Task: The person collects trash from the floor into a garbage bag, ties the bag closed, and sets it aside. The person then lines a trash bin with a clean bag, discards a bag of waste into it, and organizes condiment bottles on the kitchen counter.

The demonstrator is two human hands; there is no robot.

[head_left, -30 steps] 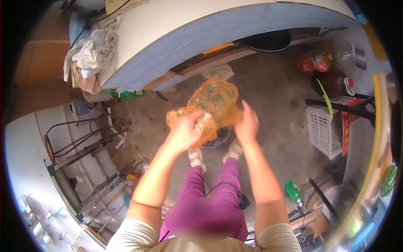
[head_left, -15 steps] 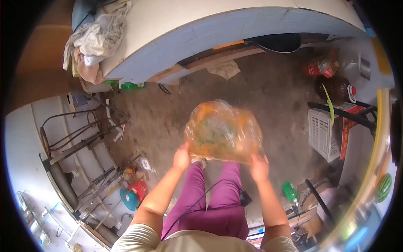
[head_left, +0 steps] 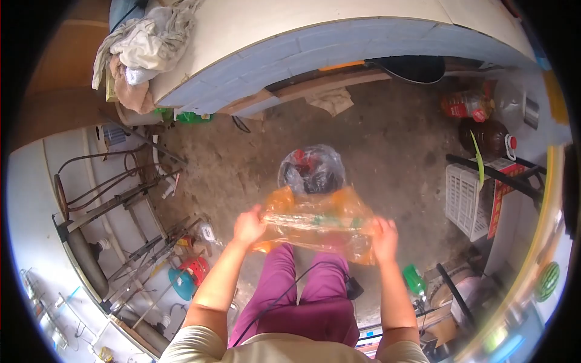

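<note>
An orange see-through plastic bag (head_left: 321,222) with green print is stretched flat between my two hands, above my thighs. My left hand (head_left: 249,227) is closed on its left edge, and my right hand (head_left: 385,237) grips its right edge. Just beyond the bag, a bin (head_left: 312,169) with a clear plastic liner stands on the floor, with red and dark things inside. The lower part of the bin is hidden behind the orange bag.
A counter (head_left: 242,36) curves across the top, with crumpled cloths (head_left: 148,45) at its left. A white crate (head_left: 466,199), a dark bottle (head_left: 484,138) and a green bottle (head_left: 414,280) are on the right. A metal frame (head_left: 115,199) stands left.
The orange bag went from bunched up to spread wide, then came down toward my thighs. My hands moved apart. The lined bin beyond it has come into view.
</note>
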